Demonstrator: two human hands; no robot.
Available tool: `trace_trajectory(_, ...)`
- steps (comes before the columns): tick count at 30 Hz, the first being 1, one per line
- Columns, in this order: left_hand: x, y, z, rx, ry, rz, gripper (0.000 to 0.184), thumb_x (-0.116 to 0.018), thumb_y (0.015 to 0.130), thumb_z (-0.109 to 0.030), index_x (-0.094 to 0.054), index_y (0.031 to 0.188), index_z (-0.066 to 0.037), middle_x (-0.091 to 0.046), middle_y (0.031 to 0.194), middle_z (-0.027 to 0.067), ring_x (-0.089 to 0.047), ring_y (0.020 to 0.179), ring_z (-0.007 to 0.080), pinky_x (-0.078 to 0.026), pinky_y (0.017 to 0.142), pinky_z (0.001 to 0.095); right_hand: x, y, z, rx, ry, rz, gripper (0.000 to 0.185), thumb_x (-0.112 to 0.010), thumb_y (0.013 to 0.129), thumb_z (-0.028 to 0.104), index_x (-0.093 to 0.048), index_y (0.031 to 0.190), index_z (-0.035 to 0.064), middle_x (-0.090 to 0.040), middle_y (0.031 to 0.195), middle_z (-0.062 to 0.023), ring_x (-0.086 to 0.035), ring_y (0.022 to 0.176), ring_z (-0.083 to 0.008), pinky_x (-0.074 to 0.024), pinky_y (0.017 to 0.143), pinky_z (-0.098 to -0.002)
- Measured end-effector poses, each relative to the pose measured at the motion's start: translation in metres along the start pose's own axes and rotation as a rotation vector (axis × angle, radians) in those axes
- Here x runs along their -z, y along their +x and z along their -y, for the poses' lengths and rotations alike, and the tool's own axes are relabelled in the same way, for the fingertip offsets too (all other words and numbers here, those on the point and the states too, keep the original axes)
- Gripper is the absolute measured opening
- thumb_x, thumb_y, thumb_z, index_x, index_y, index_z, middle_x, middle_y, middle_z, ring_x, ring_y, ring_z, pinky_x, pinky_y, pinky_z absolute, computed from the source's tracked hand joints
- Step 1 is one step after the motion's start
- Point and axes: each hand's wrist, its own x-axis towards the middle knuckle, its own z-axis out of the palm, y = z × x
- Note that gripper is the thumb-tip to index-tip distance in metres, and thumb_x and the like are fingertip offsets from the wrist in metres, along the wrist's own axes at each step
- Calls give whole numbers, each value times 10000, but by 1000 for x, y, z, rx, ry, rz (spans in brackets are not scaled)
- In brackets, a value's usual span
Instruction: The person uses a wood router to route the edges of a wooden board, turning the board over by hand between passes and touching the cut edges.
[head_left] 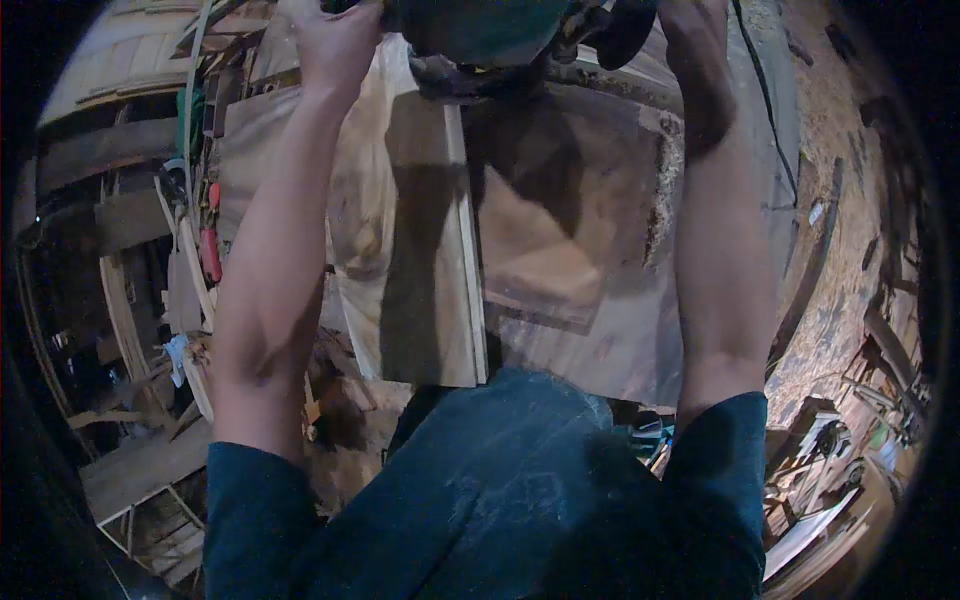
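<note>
Dark-teal cloth shirt [480, 510] closest; left hand [340, 40], right hand [695, 22] flank bulky dark-green machine [480, 32]; fingers cropped, grip can't tell; pale wooden board [428, 270] below, done versus remaining unclear.

Dim light surrounded my left hand [338, 40], while the ground [845, 215] beyond my right hand [697, 32] looked brighter; hard shadow darkened the board [430, 240] below them, and curved distortion bent everything toward black edges.
</note>
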Motion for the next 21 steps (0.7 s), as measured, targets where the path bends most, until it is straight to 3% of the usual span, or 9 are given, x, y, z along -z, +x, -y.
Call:
trace_trajectory(3, 6, 4, 7, 83, 20, -1, 180, -680, 868, -198, -567, 805, -72, -556, 720, 18, -524, 631, 128, -417, 571, 315, -4, 9, 11, -7, -59, -55, 263, -546, 1001, 303, -650, 1023, 63, -636, 858, -23, -586, 791, -129, -475, 666, -303)
trace_trajectory(6, 19, 20, 35, -43, 0, 61, 121, -683, 875, -95, -620, 957, -30, -633, 824, 17, -605, 689, 108, -524, 627, 271, -1, 17, 12, -20, -135, -82, 254, -545, 996, 286, -652, 1046, 61, -647, 868, -31, -588, 808, -138, -478, 691, -316)
trace_trajectory(8, 15, 15, 29, -69, -36, 69, 111, -677, 874, -97, -620, 951, -41, -625, 797, 2, -594, 664, 97, -516, 606, 271, 0, 7, 24, -22, -222, -107, 247, -542, 995, 271, -650, 1057, 58, -638, 846, -30, -585, 804, -142, -477, 702, -318)
trace_trajectory(10, 17, 13, 28, -84, -41, 81, 109, -675, 876, -105, -620, 953, -51, -620, 780, -6, -585, 640, 92, -506, 585, 270, 11, 9, -28, 433, -587, -32, 237, -546, 991, 260, -640, 1046, 50, -615, 813, -30, -581, 787, -153, -475, 686, -313)
trace_trajectory(11, 18, 14, 32, -90, -33, 90, 113, -676, 878, -112, -620, 958, -55, -620, 776, -5, -581, 629, 93, -500, 576, 270, 4, -1, -16, 667, -767, 3, 232, -548, 989, 255, -635, 1040, 46, -603, 797, -30, -580, 779, -158, -474, 678, -310)
trace_trajectory(12, 20, 17, 34, -99, -25, 100, 116, -677, 880, -118, -620, 963, -60, -620, 773, -5, -577, 619, 94, -494, 566, 269, 1, -25, -6, 88, -59, 106, 183, -565, 976, 229, -609, 967, 52, -560, 731, -18, -549, 672, -153, -449, 597, -288)
trace_trajectory(15, 4, 1, 5, -189, 34, 64, 114, -680, 881, -131, -611, 947, -70, -608, 752, -4, -566, 605, 95, -474, 545, 266, -12, -34, -24, -195, 31, 90, 359, -591, 963, 391, -590, 948, 32, -582, 685, -30, -528, 533, -101, -396, 469, -273)
trace_trajectory(16, 3, 2, 4, -155, 8, 16, 138, -715, 827, -96, -588, 847, -46, -569, 706, -10, -531, 620, 80, -456, 573, 266, -16, -36, -22, -165, -36, 32, 366, -597, 962, 393, -585, 968, 27, -572, 660, -35, -505, 444, -124, -377, 407, -284)
trace_trajectory(21, 1, -3, -3, -76, 4, 47, 113, -681, 884, -117, -582, 926, -80, -597, 794, -9, -569, 645, 99, -471, 546, 269, -13, -33, -4, -201, -50, 44, 395, -619, 948, 406, -604, 996, 14, -582, 689, -26, -553, 537, -128, -427, 497, -271)
